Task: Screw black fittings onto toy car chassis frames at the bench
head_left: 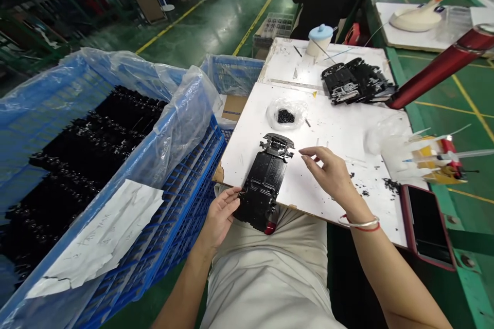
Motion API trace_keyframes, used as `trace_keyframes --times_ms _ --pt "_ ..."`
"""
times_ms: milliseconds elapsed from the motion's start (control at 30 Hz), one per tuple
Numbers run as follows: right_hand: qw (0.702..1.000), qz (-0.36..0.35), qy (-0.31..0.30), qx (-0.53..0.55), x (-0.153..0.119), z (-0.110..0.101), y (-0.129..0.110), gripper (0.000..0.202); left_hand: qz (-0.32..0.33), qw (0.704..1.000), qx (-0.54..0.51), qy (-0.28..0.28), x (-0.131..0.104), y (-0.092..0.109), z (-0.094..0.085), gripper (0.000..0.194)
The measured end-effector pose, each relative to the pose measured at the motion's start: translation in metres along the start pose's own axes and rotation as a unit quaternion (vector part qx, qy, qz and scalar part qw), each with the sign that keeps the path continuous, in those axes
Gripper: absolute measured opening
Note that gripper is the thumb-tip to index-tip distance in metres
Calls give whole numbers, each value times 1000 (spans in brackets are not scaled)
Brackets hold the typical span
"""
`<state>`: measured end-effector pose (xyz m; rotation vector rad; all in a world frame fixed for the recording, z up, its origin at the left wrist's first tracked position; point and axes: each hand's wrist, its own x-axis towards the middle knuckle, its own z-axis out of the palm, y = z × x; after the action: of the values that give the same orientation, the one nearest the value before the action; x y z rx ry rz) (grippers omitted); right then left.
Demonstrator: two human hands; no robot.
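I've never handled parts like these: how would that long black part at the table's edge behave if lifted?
The long black part is probably stiff: it juts past the edge of the table without visible sag, though the left hand touches its side. Its flat shape suggests it's fairly light. The fine, openwork far end might snag or snap.

1 crate (170, 226) stands left of the table (247, 139); 1 phone (427, 223) lies right.
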<state>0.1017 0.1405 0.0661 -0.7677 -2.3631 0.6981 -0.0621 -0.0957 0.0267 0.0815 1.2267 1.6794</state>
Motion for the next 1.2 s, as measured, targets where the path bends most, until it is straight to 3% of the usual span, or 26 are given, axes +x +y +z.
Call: trace_keyframes --times_ms 300,500,800,1033,1200 --pt "998 50 -46 11 -19 -1 3 20 32 996 20 75 18 12 -16 45" --pt "995 93 -28 10 -32 -5 17 20 55 992 46 101 32 19 -22 46" --pt "992 116 -41 14 -38 -6 15 21 94 975 140 143 20 18 -5 45" --pt "991 120 -45 36 -40 -6 15 22 187 945 214 162 22 7 -1 68" --pt "988 136 -58 43 -43 -5 16 22 208 932 225 194 28 1 4 68"
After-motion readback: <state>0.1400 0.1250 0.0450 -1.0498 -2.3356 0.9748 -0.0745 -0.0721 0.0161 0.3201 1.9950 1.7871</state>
